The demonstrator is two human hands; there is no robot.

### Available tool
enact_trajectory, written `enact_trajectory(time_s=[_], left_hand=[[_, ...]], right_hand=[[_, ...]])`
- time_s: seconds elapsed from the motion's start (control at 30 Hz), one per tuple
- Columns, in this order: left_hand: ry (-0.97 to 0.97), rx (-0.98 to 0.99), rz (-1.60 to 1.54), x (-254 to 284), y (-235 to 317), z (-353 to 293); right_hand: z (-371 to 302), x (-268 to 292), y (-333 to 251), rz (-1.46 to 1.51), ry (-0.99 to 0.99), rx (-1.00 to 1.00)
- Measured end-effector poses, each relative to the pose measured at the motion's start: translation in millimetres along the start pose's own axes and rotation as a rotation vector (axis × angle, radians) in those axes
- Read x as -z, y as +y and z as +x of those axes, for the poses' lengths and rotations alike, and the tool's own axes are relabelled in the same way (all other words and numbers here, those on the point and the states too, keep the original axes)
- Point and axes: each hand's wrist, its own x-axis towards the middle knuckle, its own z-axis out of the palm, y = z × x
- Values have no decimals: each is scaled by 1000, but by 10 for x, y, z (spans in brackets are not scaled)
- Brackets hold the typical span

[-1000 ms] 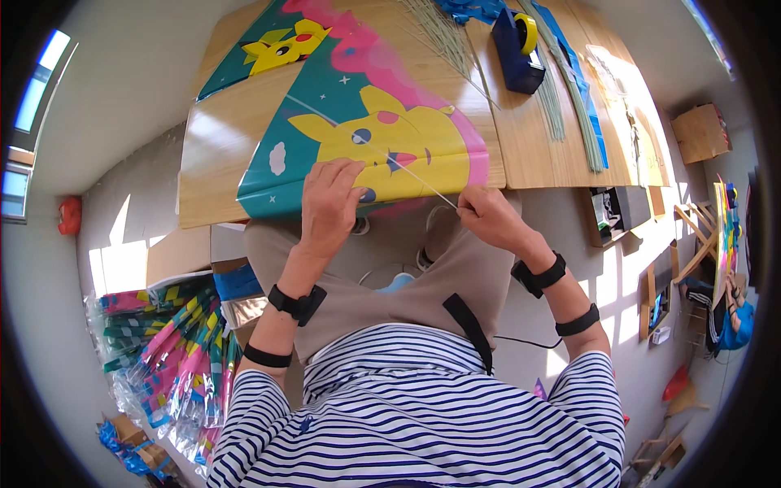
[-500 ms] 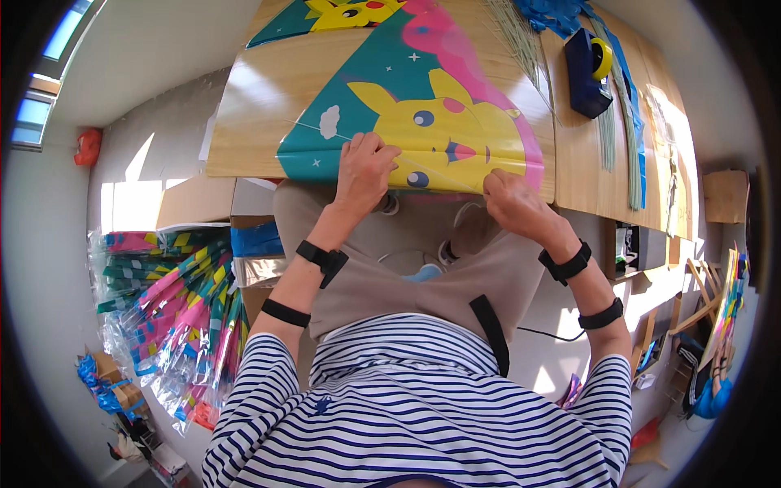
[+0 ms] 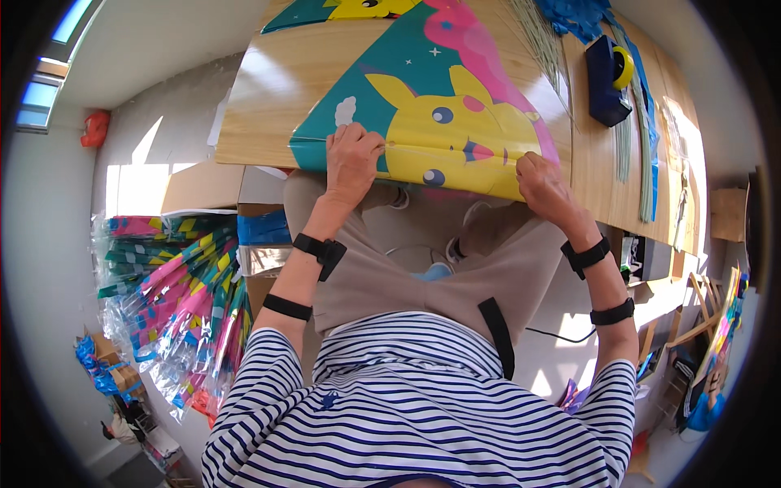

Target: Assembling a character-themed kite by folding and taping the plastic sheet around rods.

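A glossy triangular kite sheet (image 3: 415,122), teal, pink and yellow with a printed cartoon figure, lies over the near edge of the wooden table. My left hand (image 3: 354,163) is closed on its near side, over the teal part below the white cloud. My right hand (image 3: 543,187) grips the same side at the yellow part near the pink border, fingers curled. Between the hands a thin pale line, either a rod or a fold, runs along the sheet. Whatever small part lies inside the fingers is hidden. Both wrists wear black straps.
A dark blue tape dispenser (image 3: 606,81) with a yellow core stands right of the sheet, beside bundles of thin pale rods (image 3: 622,154). Another similar printed sheet (image 3: 301,15) lies at the far left. Bagged colourful rolls (image 3: 191,285) fill the floor at left, near cardboard boxes (image 3: 203,189).
My right hand has moved right along the sheet's near side, widening the gap between my hands. The slanting pale line across the teal part no longer shows. The whole view has shifted slightly.
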Motion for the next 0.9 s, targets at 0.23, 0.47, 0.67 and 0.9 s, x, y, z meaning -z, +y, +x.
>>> enact_trajectory(time_s=[0.23, 0.47, 0.67, 0.9], left_hand=[[29, 67, -45, -137, -121, 8], [17, 70, -53, -183, -144, 61], [-29, 34, 12, -170, -87, 99], [-43, 33, 12, -162, -123, 26]], right_hand=[[21, -136, 112, -13, 57, -71], [18, -111, 141, -12, 67, -95], [0, -108, 145, -19, 63, -150], [41, -116, 77, -46, 81, -172]])
